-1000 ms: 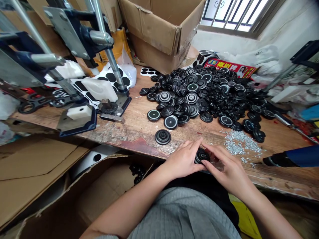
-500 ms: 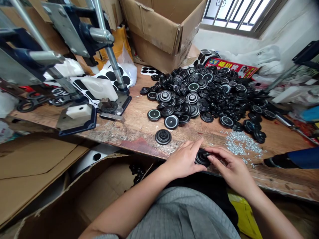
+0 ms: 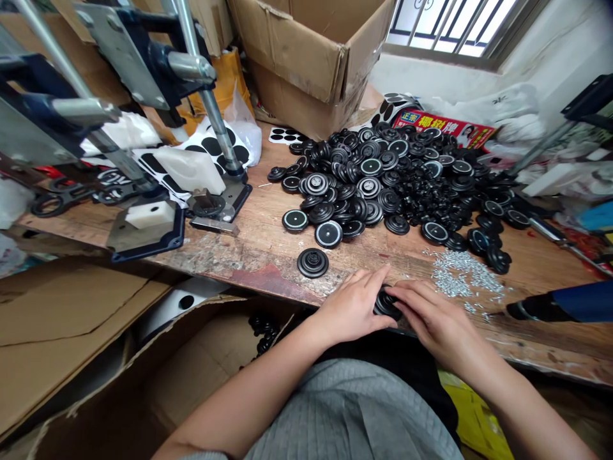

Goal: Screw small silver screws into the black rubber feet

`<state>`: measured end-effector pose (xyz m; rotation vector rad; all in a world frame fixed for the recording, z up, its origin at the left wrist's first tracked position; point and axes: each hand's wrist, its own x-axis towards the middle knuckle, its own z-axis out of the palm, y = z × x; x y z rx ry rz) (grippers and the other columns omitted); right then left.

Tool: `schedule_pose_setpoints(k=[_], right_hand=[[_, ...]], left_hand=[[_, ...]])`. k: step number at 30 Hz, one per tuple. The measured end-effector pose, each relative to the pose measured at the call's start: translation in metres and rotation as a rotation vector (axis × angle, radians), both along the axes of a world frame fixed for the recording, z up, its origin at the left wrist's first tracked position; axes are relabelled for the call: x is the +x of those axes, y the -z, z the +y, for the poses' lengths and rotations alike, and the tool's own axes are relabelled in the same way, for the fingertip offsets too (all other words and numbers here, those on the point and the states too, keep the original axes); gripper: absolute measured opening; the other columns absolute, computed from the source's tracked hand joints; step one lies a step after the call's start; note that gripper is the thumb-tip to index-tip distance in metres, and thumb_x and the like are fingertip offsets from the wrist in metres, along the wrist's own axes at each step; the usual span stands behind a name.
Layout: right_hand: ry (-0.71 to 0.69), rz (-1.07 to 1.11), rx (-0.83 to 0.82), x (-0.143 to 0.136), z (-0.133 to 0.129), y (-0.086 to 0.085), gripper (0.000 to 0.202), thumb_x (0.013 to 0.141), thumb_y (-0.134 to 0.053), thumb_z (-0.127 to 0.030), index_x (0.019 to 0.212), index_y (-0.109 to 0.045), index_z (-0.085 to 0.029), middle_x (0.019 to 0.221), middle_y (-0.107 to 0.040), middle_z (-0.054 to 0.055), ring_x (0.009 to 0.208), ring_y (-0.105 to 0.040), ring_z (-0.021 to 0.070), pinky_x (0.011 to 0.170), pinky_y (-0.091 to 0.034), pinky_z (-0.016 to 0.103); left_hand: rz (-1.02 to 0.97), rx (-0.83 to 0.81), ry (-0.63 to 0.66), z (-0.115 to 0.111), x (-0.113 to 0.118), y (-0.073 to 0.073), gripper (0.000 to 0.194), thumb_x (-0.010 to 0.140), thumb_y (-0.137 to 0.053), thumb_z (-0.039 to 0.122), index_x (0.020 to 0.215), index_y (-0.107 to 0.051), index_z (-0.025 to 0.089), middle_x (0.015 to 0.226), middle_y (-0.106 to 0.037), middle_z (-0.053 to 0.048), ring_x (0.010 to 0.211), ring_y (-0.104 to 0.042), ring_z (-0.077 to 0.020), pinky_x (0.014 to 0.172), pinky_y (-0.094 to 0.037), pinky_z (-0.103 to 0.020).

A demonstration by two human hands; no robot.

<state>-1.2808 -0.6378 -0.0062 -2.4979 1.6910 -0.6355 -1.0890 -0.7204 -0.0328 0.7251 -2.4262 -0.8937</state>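
At the table's front edge lies a round black stepped disc (image 3: 385,305), partly covered by my fingers. My left hand (image 3: 352,306) grips its left side between thumb and fingers. From the right, the fingertips of my right hand (image 3: 426,313) are pinched together over the disc's centre; any small part between them is hidden. A similar black disc (image 3: 313,262) sits alone to the left, knob side up. Beyond my hands spreads a large heap of black discs (image 3: 368,185), some showing pale rings. Small silver screws (image 3: 462,275) lie scattered right of my right hand.
A dark blue power tool (image 3: 560,305) points in from the right edge. Two lever presses (image 3: 220,128) stand at the left. Behind the heap is a cardboard box (image 3: 306,70); another open carton (image 3: 191,377) sits below the table edge.
My right hand has shifted slightly left over the disc, and its fingers have drawn closer together. My left hand stays almost in place.
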Motion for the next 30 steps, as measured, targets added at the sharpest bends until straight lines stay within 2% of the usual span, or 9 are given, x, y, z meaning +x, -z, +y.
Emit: schedule_pose_setpoints(k=[4, 8, 15, 23, 27, 30], right_hand=[[-0.028, 0.066, 0.022, -0.003, -0.001, -0.001, 0.032, 0.100, -0.043, -0.022, 0.129, -0.055, -0.025, 0.123, -0.064, 0.008, 0.108, -0.065, 0.0233, 0.094, -0.054, 0.041], [0.004, 0.059, 0.032, -0.001, -0.001, -0.004, 0.030, 0.101, -0.044, -0.022, 0.128, -0.056, -0.024, 0.122, -0.064, 0.007, 0.105, -0.065, 0.0224, 0.094, -0.054, 0.040], [-0.010, 0.080, 0.020, 0.002, 0.000, -0.009, 0.027, 0.101, -0.044, -0.022, 0.124, -0.058, -0.022, 0.117, -0.066, 0.009, 0.104, -0.065, 0.0230, 0.092, -0.054, 0.041], [-0.034, 0.116, 0.014, 0.000, -0.003, -0.011, 0.028, 0.100, -0.044, -0.022, 0.123, -0.060, -0.022, 0.116, -0.067, 0.009, 0.104, -0.065, 0.0236, 0.092, -0.054, 0.041], [0.006, 0.172, -0.006, 0.004, -0.001, -0.013, 0.028, 0.100, -0.043, -0.022, 0.121, -0.062, -0.020, 0.113, -0.067, 0.010, 0.101, -0.066, 0.0249, 0.089, -0.054, 0.042], [0.048, 0.204, 0.013, 0.007, -0.001, -0.014, 0.027, 0.100, -0.042, -0.022, 0.120, -0.061, -0.020, 0.108, -0.068, 0.009, 0.097, -0.067, 0.0256, 0.086, -0.054, 0.042]], left_hand=[[-0.009, 0.001, 0.007, 0.000, 0.000, -0.002, 0.102, 0.075, -0.080, 0.042, 0.155, -0.020, 0.022, 0.141, -0.052, -0.016, 0.132, -0.049, -0.0331, 0.109, -0.042, -0.050], [-0.027, 0.004, 0.000, 0.000, 0.000, -0.003, 0.102, 0.075, -0.081, 0.043, 0.154, -0.022, 0.019, 0.139, -0.052, -0.018, 0.130, -0.050, -0.0335, 0.108, -0.043, -0.050], [-0.002, 0.001, 0.014, 0.000, -0.001, 0.000, 0.103, 0.075, -0.081, 0.042, 0.155, -0.019, 0.023, 0.138, -0.055, -0.015, 0.131, -0.049, -0.0325, 0.110, -0.041, -0.051], [0.011, 0.018, 0.004, 0.001, -0.001, 0.000, 0.103, 0.074, -0.082, 0.042, 0.155, -0.021, 0.024, 0.143, -0.052, -0.017, 0.133, -0.049, -0.0335, 0.109, -0.042, -0.052], [0.007, 0.020, 0.000, 0.001, -0.001, 0.001, 0.103, 0.074, -0.081, 0.043, 0.155, -0.020, 0.025, 0.143, -0.052, -0.016, 0.132, -0.049, -0.0339, 0.108, -0.042, -0.052], [-0.007, 0.005, -0.003, 0.001, -0.001, 0.001, 0.102, 0.074, -0.080, 0.045, 0.155, -0.021, 0.022, 0.141, -0.052, -0.017, 0.132, -0.049, -0.0341, 0.108, -0.042, -0.051]])
